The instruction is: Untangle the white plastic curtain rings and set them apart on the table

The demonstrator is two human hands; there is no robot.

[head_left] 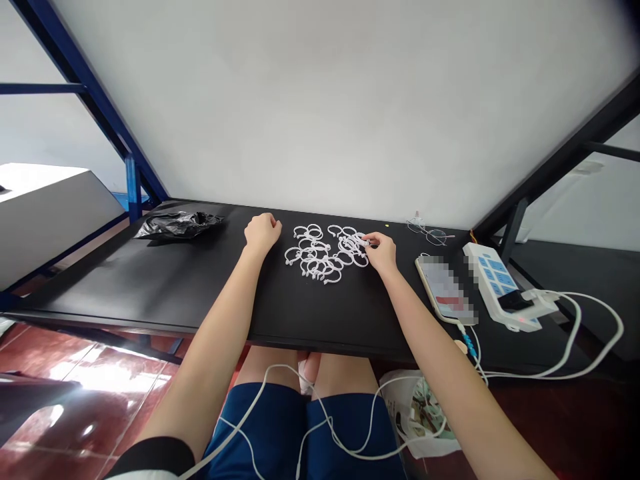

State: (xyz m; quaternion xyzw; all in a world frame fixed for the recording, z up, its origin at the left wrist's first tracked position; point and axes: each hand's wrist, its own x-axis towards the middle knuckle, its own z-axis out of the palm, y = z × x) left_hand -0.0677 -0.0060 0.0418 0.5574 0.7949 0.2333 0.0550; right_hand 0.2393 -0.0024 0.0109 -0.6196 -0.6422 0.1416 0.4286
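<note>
Many white open rings with small knobbed ends [320,257] lie in a loose, overlapping heap on the black table [310,313]. My right hand [382,254] is at the heap's right edge, its thumb and fingers pinched on a white ring [364,243]. That ring is partly hidden by the fingertips and overlaps others. To the left of the heap, my left hand [263,232] rests on the table as a loose fist, apart from the rings. Nothing sticks out of it, though its palm faces away from me.
A crumpled black plastic bag [180,225] lies at the left. On the right are eyeglasses [427,232], a charging phone [445,290] and a power strip [500,283] with looping white cables [575,370]. A white wall [320,113] stands behind the table. Cables cross my lap.
</note>
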